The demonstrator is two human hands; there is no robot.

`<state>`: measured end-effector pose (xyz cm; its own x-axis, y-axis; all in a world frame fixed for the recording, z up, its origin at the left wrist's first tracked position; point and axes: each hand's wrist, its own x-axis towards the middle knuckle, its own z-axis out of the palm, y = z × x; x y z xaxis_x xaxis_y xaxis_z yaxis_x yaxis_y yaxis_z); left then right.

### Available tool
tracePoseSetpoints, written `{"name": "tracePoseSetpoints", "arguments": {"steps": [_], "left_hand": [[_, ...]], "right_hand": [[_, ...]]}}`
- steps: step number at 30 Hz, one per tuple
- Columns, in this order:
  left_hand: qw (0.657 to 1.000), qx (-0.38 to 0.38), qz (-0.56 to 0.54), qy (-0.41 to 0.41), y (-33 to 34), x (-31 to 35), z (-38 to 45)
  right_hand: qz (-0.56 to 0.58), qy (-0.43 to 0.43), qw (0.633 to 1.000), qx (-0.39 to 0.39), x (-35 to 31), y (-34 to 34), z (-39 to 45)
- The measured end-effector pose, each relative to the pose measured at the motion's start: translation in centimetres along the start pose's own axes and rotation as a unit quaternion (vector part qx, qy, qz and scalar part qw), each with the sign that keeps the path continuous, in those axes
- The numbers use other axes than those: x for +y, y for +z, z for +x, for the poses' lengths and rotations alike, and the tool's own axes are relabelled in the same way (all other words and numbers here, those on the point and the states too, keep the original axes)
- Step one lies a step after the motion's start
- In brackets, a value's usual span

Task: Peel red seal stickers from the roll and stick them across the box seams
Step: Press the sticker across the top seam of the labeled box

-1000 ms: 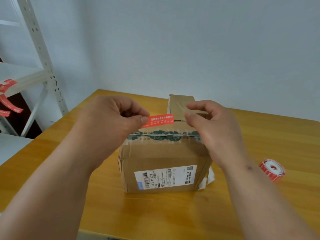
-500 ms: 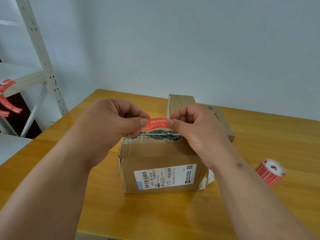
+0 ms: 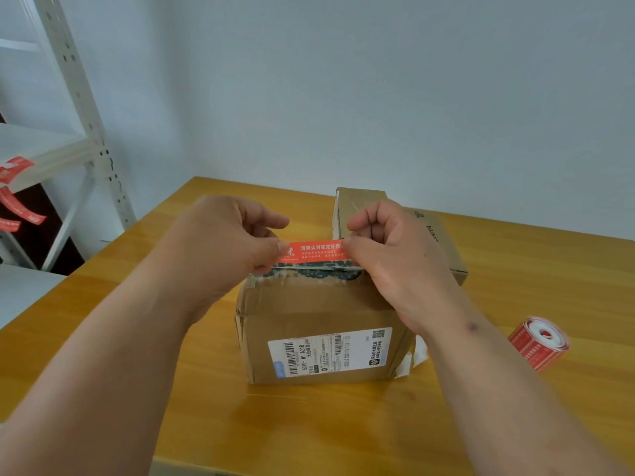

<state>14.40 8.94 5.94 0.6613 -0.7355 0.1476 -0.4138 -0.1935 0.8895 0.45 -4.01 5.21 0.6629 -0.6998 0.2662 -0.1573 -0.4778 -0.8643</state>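
A brown cardboard box [image 3: 319,314] with a white shipping label on its front stands in the middle of the wooden table [image 3: 137,338]. Just above its taped top edge I hold a red seal sticker [image 3: 314,251] stretched flat and level. My left hand [image 3: 226,249] pinches the sticker's left end and my right hand [image 3: 388,255] pinches its right end. The box's top seam is mostly hidden behind the sticker and my fingers. The red sticker roll [image 3: 537,341] lies on the table to the right, apart from both hands.
A second cardboard box [image 3: 436,242] lies behind the first, partly hidden by my right hand. A white metal shelf [image 3: 79,97] stands at the left with several red stickers [image 3: 17,204] hanging from it. A grey wall runs behind the table.
My right hand moved left and took the sticker's free right end. Both hands then lowered the sticker toward the box's top edge.
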Motion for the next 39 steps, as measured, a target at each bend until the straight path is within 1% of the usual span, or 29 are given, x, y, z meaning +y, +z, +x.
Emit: {"name": "tracePoseSetpoints", "arguments": {"steps": [4, 9, 14, 18, 33, 39], "left_hand": [[0.999, -0.019, 0.036, -0.011, 0.3, 0.5, 0.2], [0.99, 0.001, 0.144, 0.004, 0.7, 0.6, 0.6], [0.977, 0.01, 0.211, 0.015, 1.5, 0.5, 0.8], [0.977, 0.01, 0.212, 0.001, 1.7, 0.1, 1.0], [0.98, -0.005, 0.198, -0.013, 2.0, -0.6, 1.8], [0.98, 0.003, 0.198, -0.02, 2.2, -0.7, 1.9]], "right_hand": [[-0.063, -0.017, 0.998, -0.012, 0.3, 0.0, 0.2], [-0.152, -0.029, 0.988, -0.021, 0.7, 0.4, 0.2], [-0.171, -0.025, 0.984, -0.032, 0.5, 0.4, 0.2], [-0.186, -0.022, 0.982, -0.035, 0.6, 0.6, 0.2], [-0.237, -0.025, 0.97, -0.036, 1.4, 1.2, 0.8], [-0.255, -0.03, 0.966, -0.041, 1.4, 1.4, 0.8]]}}
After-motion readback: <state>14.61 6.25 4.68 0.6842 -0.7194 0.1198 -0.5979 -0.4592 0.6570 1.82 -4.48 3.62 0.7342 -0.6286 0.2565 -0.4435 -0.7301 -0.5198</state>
